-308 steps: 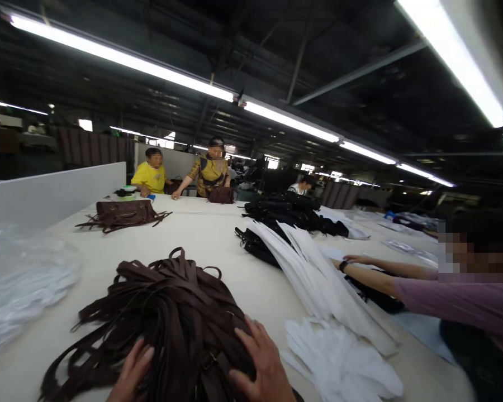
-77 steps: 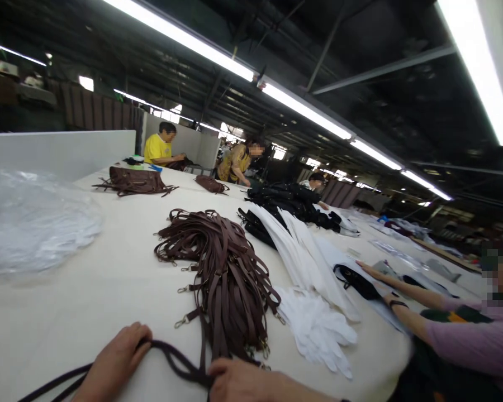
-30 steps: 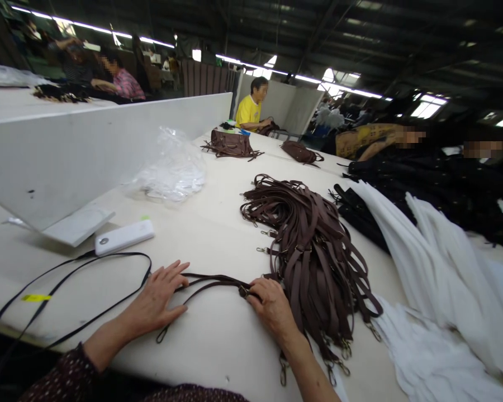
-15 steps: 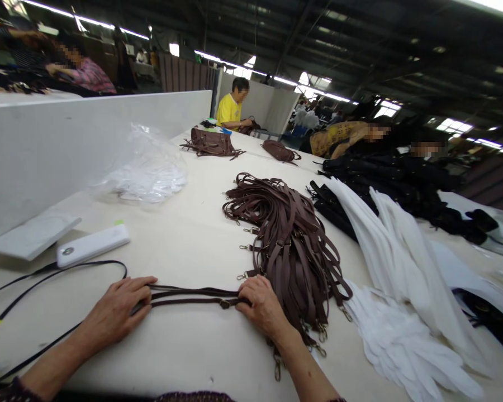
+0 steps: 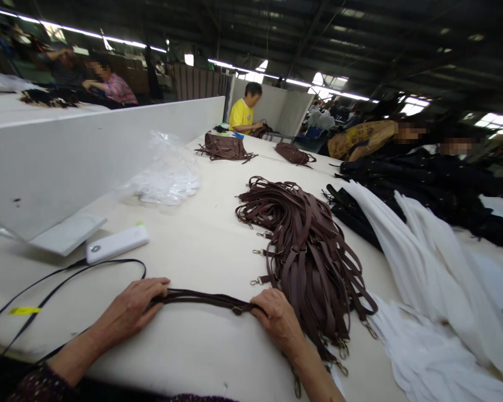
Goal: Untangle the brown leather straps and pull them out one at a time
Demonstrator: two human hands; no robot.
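A dark brown strap (image 5: pixel 209 297), folded into several parallel runs, stretches between my two hands just above the white table (image 5: pixel 184 346). My left hand (image 5: pixel 136 301) is closed around its left end. At the other end my right hand (image 5: pixel 276 318) grips the folds, close to a small metal buckle (image 5: pixel 237 310) on the strap. Directly beyond and right of my right hand lies a large heap of brown straps (image 5: pixel 302 251), with metal snap hooks hanging out at its edges. The strap ends inside my fingers are hidden.
A white power bank (image 5: pixel 117 244) with a black cable (image 5: pixel 67 269) lies left. Behind it are clear plastic bags (image 5: pixel 167 178) and a low partition (image 5: pixel 88 151). Brown bags (image 5: pixel 224 146) sit farther back. White padding (image 5: pixel 436 268) and black bags (image 5: pixel 427 173) fill the right. Co-workers sit beyond.
The whole view has shifted, so things appear farther right. Between my hands the strap's runs have drawn closer together and bow slightly. Both hands keep their hold.
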